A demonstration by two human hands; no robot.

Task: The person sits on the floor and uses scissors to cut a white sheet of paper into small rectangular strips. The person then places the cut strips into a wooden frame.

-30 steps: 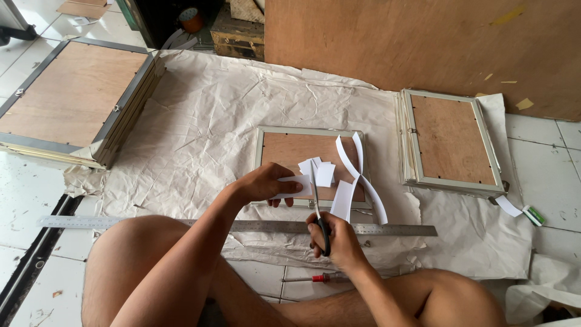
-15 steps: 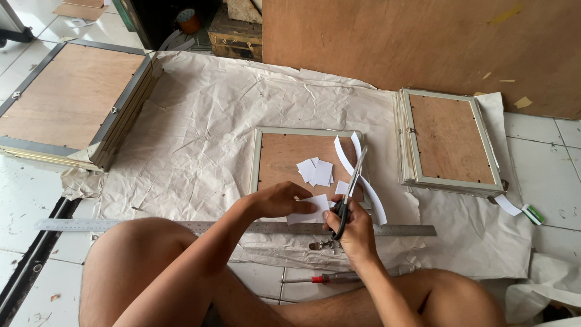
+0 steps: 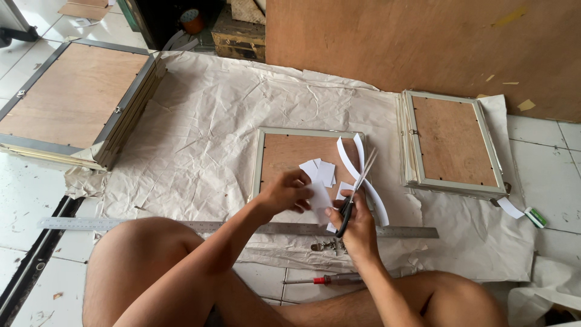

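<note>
Paper strip — thin, limp, tear-prone — pinched at its edge in my left hand, my right hand gripping open scissors by the handles.

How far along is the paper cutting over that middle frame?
Done: several small white pieces lie on the middle frame. In hand: the left hand holds a white piece while the right hand works the scissors. Left: long curled paper strips remain uncut.
</note>
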